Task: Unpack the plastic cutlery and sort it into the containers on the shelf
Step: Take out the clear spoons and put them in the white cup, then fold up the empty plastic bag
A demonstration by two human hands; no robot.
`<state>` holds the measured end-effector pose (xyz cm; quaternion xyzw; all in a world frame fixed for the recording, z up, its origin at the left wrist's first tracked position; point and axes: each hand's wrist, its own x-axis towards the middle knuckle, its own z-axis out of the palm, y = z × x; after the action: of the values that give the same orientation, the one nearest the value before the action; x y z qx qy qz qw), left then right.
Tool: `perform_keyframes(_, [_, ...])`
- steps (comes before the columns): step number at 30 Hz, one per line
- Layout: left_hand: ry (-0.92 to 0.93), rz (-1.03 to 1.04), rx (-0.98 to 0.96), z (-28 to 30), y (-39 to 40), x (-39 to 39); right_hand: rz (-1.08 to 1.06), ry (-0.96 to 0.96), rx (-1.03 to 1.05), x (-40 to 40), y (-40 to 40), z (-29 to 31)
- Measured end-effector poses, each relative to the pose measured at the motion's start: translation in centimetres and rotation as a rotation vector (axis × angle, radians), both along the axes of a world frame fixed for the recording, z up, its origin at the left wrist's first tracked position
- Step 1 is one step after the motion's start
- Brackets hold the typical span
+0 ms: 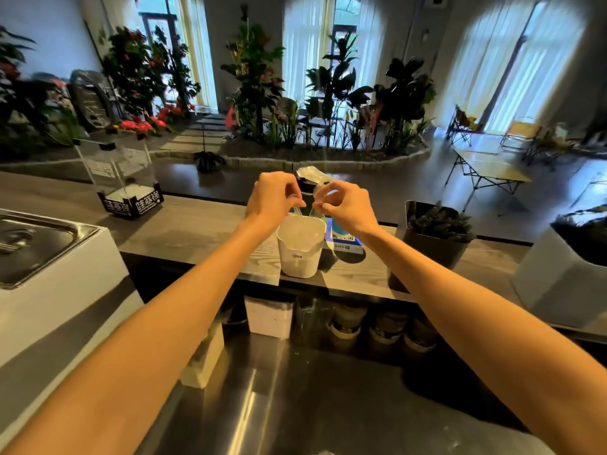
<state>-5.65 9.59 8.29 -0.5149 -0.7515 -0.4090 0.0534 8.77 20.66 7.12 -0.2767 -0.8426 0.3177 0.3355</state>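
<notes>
A white container marked CRBW stands on the wooden shelf, holding pale cutlery. Directly above its rim, my left hand and my right hand each pinch one side of a clear plastic wrapper, which holds something dark and rises between them. The fingers of both hands are curled round the wrapper's lower edge. A dark container filled with black cutlery stands on the shelf to the right. Details inside the wrapper are too blurred to tell.
A clear acrylic box on a black printed base stands at the shelf's left. A blue QR-code card lies behind the white container. A lidded steel pan sits left, a white planter right. Steel counter lies below.
</notes>
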Motion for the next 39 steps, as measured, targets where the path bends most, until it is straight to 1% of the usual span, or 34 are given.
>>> perform_keyframes(2, [-0.007, -0.008, -0.103, -1.0, 0.6, 0.0, 0.029, -0.067, 0.031, -0.2, 0.1, -0.8])
perform_keyframes(4, [-0.018, -0.015, -0.187, -1.6, 0.9, 0.0, 0.07, -0.09, 0.049, 0.0, 0.1, -1.3])
perform_keyframes(7, [-0.041, -0.022, -0.257, -1.8, 0.8, 0.1, 0.083, -0.115, 0.09, 0.4, 0.2, -1.6])
perform_keyframes(11, [-0.023, -0.021, -0.264, -1.4, -0.1, 0.4, 0.085, -0.166, 0.235, 1.5, -0.1, -1.8])
perform_keyframes(14, [-0.001, -0.025, -0.225, -0.5, -1.5, 1.0, 0.093, -0.157, 0.243, 3.2, -1.2, -1.0])
perform_keyframes(16, [0.011, -0.032, -0.169, 0.0, -2.9, 2.3, 0.074, -0.051, 0.184, 5.3, -2.7, -0.7])
perform_keyframes(18, [-0.001, -0.068, -0.111, -0.2, -4.9, 4.8, 0.016, 0.059, 0.071, 8.5, -4.9, -1.4])
perform_keyframes(20, [-0.075, -0.151, -0.095, -1.7, -7.3, 7.9, 0.004, 0.072, -0.034, 12.2, -7.5, -4.0])
perform_keyframes(22, [-0.183, -0.253, -0.129, -4.6, -9.9, 11.3, 0.044, 0.046, -0.159, 16.0, -10.4, -8.1])
perform_keyframes(25, [-0.253, -0.38, -0.297, -11.4, -13.7, 16.0, 0.075, -0.048, -0.414, 21.2, -15.2, -15.8])
perform_keyframes(27, [-0.33, -0.49, -0.475, -17.1, -16.2, 19.1, 0.123, -0.228, -0.523, 24.1, -18.3, -21.1])
perform_keyframes(28, [-0.348, -0.54, -0.58, -19.7, -17.6, 20.7, 0.165, -0.345, -0.519, 25.3, -19.7, -23.5])
perform_keyframes(31, [-0.256, -0.558, -0.894, -27.2, -21.2, 24.6, 0.277, -0.663, -0.421, 27.9, -23.2, -29.1])
perform_keyframes(34, [-0.044, -0.423, -1.042, -31.2, -24.1, 26.2, 0.247, -0.861, -0.346, 30.0, -24.9, -32.4])
perform_keyframes(35, [0.044, -0.372, -1.082, -31.5, -24.6, 26.3, 0.222, -0.894, -0.312, 30.7, -25.1, -33.2])
perform_keyframes(37, [0.233, -0.334, -1.139, -31.4, -25.0, 26.4, 0.154, -0.922, -0.245, 31.6, -25.3, -33.6])
perform_keyframes(39, [0.322, -0.251, -1.137, -30.2, -24.4, 26.6, 0.072, -0.859, -0.201, 31.9, -25.3, -32.3])
